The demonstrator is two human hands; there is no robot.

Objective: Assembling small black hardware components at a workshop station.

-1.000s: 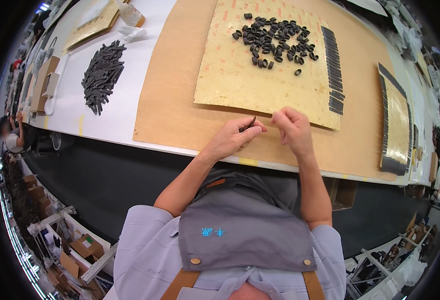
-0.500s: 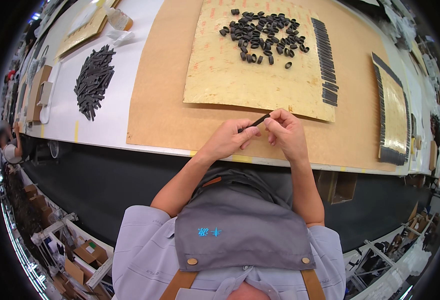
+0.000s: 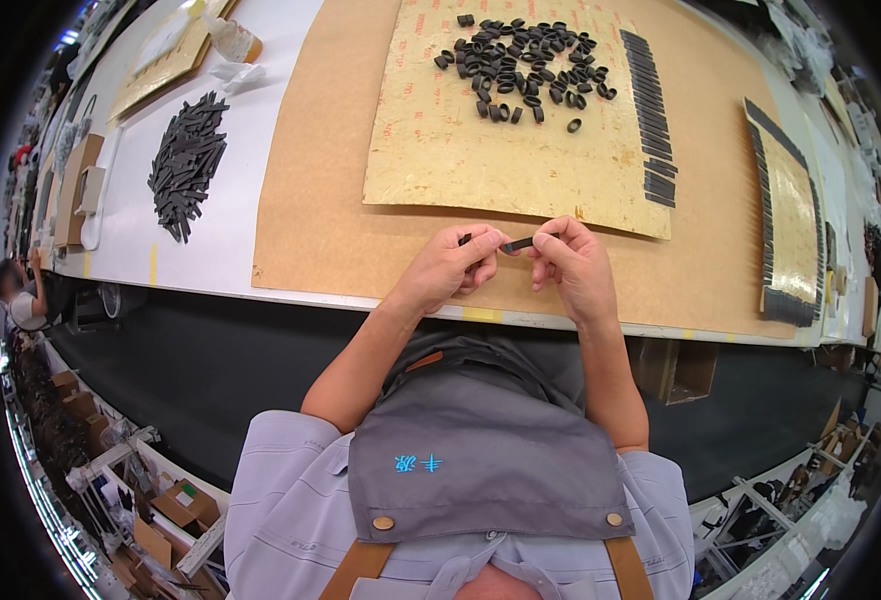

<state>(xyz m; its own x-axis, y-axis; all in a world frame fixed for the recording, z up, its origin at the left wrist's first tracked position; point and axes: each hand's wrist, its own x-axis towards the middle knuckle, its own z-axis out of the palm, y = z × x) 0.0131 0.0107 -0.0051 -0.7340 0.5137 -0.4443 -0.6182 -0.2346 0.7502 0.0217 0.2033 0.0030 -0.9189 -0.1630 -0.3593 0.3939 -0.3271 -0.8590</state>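
Observation:
Both hands meet over the front of the brown paper. A short black strip (image 3: 523,243) spans the gap between them, nearly level. My left hand (image 3: 449,270) is closed, with thumb and finger pinching the strip's left end. Another dark bit (image 3: 465,239) shows at that hand's knuckles; whether it is a separate piece I cannot tell. My right hand (image 3: 578,270) pinches the strip's other end between thumb and forefinger. Beyond the hands lies a tan board (image 3: 431,165) bearing a heap of small black loops (image 3: 531,65). Black strips (image 3: 651,110) line its right edge in a row.
On the white table at left is a pile of flat black strips (image 3: 189,165). Behind it stand a bottle of amber liquid (image 3: 236,40) and crumpled white tissue (image 3: 238,76). A second board edged with black strips (image 3: 789,215) lies at right. Another person (image 3: 23,295) is at far left.
The strip has turned from slanting up rightward to nearly level. My left hand has curled further and its fingertips now pinch the strip's end. My right hand has hardly moved.

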